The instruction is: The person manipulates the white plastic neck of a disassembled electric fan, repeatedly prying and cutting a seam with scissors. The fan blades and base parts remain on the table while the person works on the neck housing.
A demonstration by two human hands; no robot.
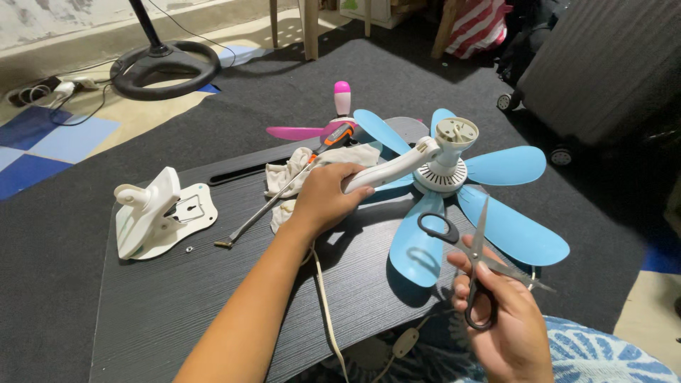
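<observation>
My left hand (328,197) grips the white arm (394,168) of a small fan with light blue blades (507,227), which lies on a dark lap table (177,298). The fan's white motor hub (447,159) faces up. My right hand (500,315) holds black-handled scissors (472,252) with the blades open, just in front of the fan's near blades. A white cord (323,298) with an inline switch (405,342) runs down from my left hand off the table's front edge.
A long screwdriver (280,195) with an orange and black handle lies across a white cloth (294,170). A white clamp base (152,213) sits at the table's left, a small screw (189,249) beside it. A pink-bladed fan (319,128) lies behind. A stand fan base (164,67) and a grey suitcase (603,64) stand on the carpet.
</observation>
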